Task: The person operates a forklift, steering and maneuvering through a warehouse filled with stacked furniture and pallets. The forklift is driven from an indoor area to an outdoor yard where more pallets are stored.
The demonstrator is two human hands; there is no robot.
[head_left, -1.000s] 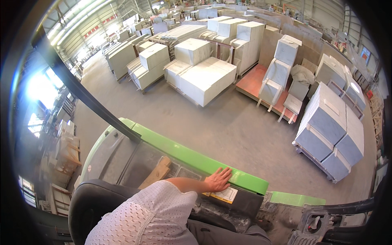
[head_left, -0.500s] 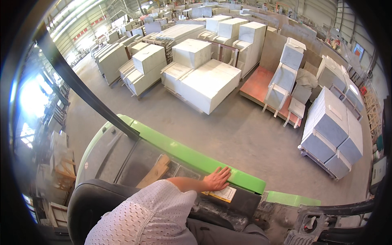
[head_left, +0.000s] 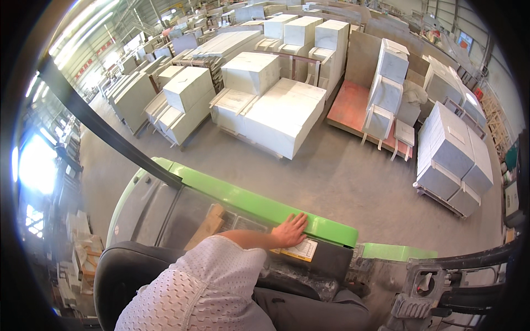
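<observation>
Left hand (head_left: 290, 231) flat on green vehicle edge (head_left: 259, 205), stone blocks (head_left: 276, 110) beyond

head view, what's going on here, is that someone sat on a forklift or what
A person sits on a green vehicle in a big warehouse, looking back over their shoulder. One hand rests flat, fingers spread, on the green edge beside a yellow label; which hand it is cannot be told, and the other is out of view. On the concrete floor beyond stand stacks of pale stone blocks, some on pallets.
</observation>
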